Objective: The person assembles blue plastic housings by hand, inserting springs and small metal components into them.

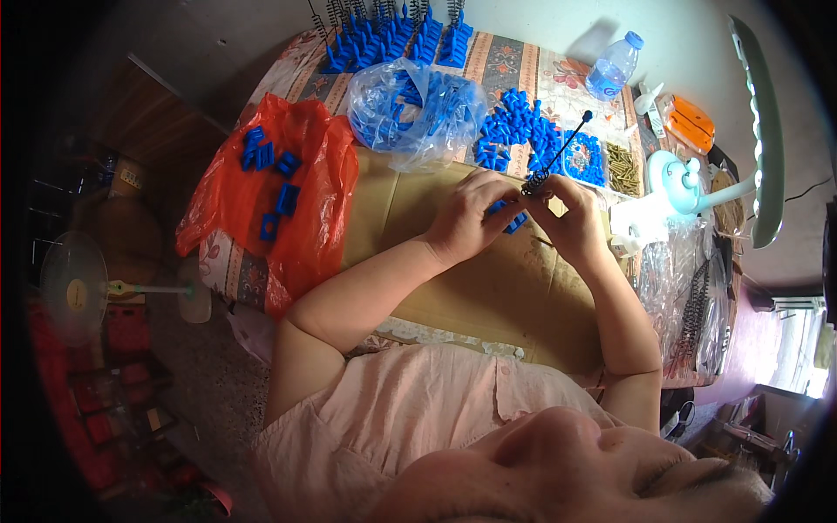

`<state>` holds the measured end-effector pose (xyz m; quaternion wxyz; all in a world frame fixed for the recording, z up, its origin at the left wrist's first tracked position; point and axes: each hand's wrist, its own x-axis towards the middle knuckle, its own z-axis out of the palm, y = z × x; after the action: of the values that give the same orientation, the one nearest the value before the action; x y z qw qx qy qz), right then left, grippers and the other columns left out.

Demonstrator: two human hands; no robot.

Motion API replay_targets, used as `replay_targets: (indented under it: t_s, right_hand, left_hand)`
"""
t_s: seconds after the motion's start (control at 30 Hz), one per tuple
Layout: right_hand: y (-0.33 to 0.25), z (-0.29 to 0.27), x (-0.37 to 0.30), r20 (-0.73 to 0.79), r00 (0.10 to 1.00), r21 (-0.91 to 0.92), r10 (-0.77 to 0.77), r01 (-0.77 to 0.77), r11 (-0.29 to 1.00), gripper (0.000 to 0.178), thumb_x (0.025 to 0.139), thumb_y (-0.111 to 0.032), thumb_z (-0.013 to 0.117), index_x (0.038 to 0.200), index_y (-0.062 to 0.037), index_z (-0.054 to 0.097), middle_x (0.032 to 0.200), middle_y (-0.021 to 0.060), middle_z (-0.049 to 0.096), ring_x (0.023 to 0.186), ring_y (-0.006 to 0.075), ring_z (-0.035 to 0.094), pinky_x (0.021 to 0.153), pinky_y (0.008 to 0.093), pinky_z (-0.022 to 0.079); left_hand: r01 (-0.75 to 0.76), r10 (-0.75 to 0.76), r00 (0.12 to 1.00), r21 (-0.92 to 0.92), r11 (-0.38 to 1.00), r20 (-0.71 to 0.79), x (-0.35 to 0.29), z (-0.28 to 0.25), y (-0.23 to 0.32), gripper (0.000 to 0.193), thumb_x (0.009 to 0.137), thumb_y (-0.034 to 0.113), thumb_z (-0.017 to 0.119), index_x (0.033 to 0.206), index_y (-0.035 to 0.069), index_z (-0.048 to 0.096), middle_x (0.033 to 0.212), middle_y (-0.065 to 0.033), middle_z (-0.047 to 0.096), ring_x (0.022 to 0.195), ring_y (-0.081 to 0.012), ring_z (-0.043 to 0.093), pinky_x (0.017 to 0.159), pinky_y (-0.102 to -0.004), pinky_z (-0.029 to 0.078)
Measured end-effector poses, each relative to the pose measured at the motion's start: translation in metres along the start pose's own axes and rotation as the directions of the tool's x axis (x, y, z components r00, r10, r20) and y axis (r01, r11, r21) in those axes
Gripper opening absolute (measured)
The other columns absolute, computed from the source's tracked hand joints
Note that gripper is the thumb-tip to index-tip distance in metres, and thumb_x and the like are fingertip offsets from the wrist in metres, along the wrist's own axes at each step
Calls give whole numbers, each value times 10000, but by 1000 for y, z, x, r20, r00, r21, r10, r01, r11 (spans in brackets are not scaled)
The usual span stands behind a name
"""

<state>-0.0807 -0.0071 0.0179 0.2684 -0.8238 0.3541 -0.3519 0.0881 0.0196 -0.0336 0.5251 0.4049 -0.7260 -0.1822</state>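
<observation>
Over the cardboard, my left hand (471, 213) and my right hand (571, 218) meet, fingertips almost touching. A black coil spring (534, 184) sits between them, its thin straight rod rising up and right to a dark blue tip (587, 116). Thumb and fingers of my right hand are pinched at the spring's lower end. My left fingers are closed around a blue plastic block (513, 218), which is partly covered by them. Exactly how spring and block touch is hidden by the fingertips.
A red plastic bag (323, 187) with several blue blocks lies left on the cardboard sheet (392, 209). Behind are a clear bag of blue parts (410, 109), loose blue pieces (523, 122), brass-coloured pins (622, 170) and assembled blue racks (375, 44). A lit lamp (680, 183) and bottle (615, 65) stand right.
</observation>
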Motion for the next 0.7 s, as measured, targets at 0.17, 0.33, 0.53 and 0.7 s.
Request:
replay_targets:
  t_s: [0.17, 0.33, 0.53, 0.7]
  right_hand:
    - [1, 0, -1, -4, 1000, -4, 3, -3, 1000, 159, 761, -113, 684, 810, -2, 583, 700, 91, 588, 618, 171, 571, 570, 288, 454]
    - [2, 0, -1, 2, 1000, -15, 5, -5, 1000, 155, 764, -117, 679, 819, -6, 586, 701, 91, 588, 620, 175, 571, 571, 292, 453]
    - [1, 0, -2, 1, 1000, -9, 2, -2, 1000, 152, 765, -114, 678, 810, -5, 583, 702, 89, 589, 619, 175, 573, 572, 290, 454]
    - [0, 0, -1, -6, 1000, 4, -6, 6, 1000, 149, 762, -105, 683, 795, -4, 579, 701, 88, 589, 615, 170, 574, 568, 286, 455]
  left_hand:
    - [-3, 3, 1000, -1, 1000, -9, 0, 0, 2, 116, 759, 85, 656, 842, 41, 587, 816, -105, 588, 790, -296, 559, 701, -373, 452]
    - [-1, 1, 1000, -6, 1000, -10, 0, 1, 1, 115, 760, 85, 655, 842, 40, 588, 816, -106, 591, 791, -297, 562, 702, -374, 453]
    - [-14, 14, 1000, -8, 1000, -19, 0, 1, 1, 108, 761, 84, 655, 836, 40, 590, 814, -104, 592, 787, -295, 564, 694, -375, 455]
    - [-5, 5, 1000, -21, 1000, -20, 0, 1, 2, 109, 759, 82, 656, 835, 41, 590, 810, -103, 590, 782, -297, 561, 686, -374, 455]
